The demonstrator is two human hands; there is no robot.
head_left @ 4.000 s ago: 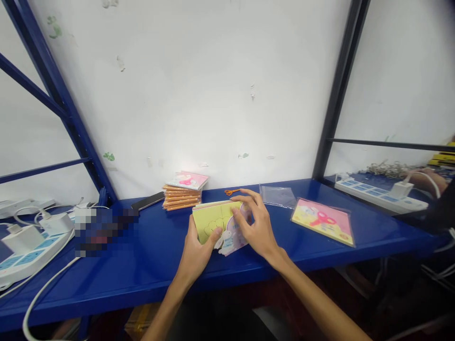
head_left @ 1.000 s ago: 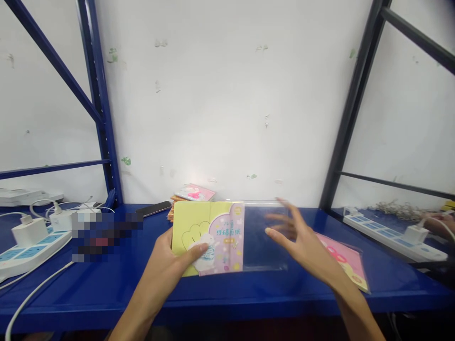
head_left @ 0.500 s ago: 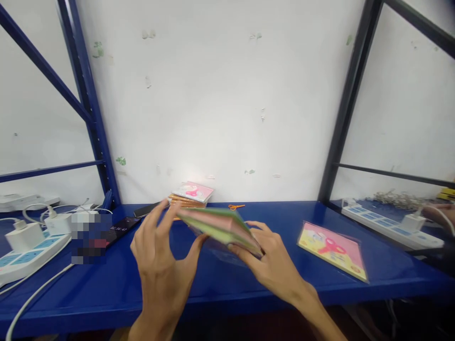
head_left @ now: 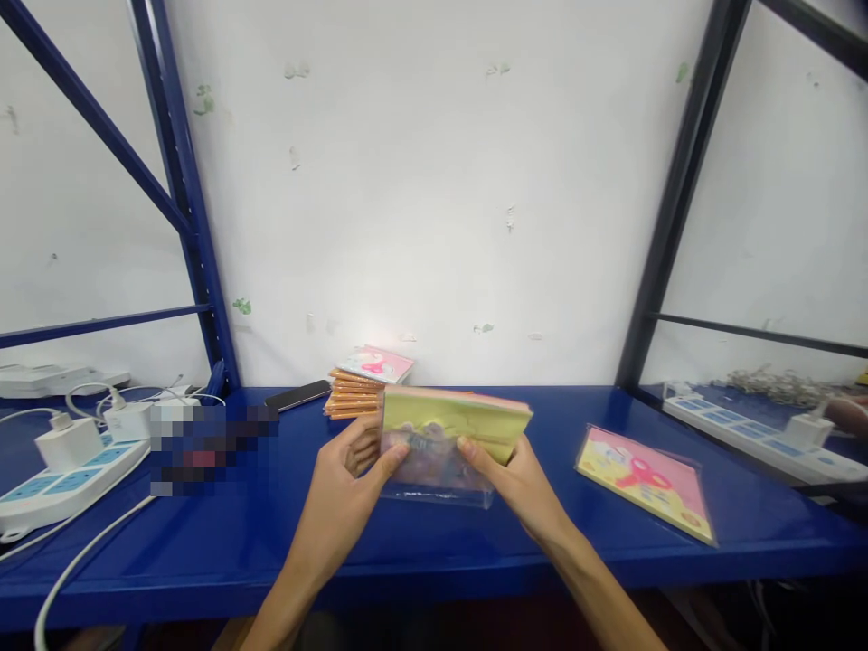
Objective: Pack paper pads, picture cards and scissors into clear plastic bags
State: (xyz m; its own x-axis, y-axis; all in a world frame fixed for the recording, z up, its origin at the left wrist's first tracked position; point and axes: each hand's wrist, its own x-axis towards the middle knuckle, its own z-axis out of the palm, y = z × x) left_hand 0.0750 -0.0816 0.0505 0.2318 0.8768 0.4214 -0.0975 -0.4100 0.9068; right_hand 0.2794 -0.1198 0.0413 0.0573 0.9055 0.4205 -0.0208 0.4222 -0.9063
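Observation:
Between both hands, above the front of the table, is a pad of coloured paper (head_left: 485, 423) with a yellow face toward me. A clear plastic sleeve (head_left: 440, 495) covers its lower part and hangs below it. My left hand (head_left: 353, 475) grips the left side, thumb on the front and fingers curled behind. Closed on the right side is my right hand (head_left: 515, 484), its thumb pressed on the yellow face and its fingers mostly hidden. A wrapped pink-and-yellow booklet (head_left: 644, 484) with a scissors picture lies to the right.
Near the wall stands a stack of orange-edged packets (head_left: 353, 396), topped by a pink booklet (head_left: 378, 363). A phone (head_left: 298, 396) lies beside it. Power strips with plugs (head_left: 71, 479) and white cables occupy the left; another power strip (head_left: 752, 438) is at right. Blue table (head_left: 420, 551) beneath.
The pad has tilted from edge-on to yellow face toward me and come lower. My left hand, spread open at its left end before, has closed on it. My right hand keeps its hold.

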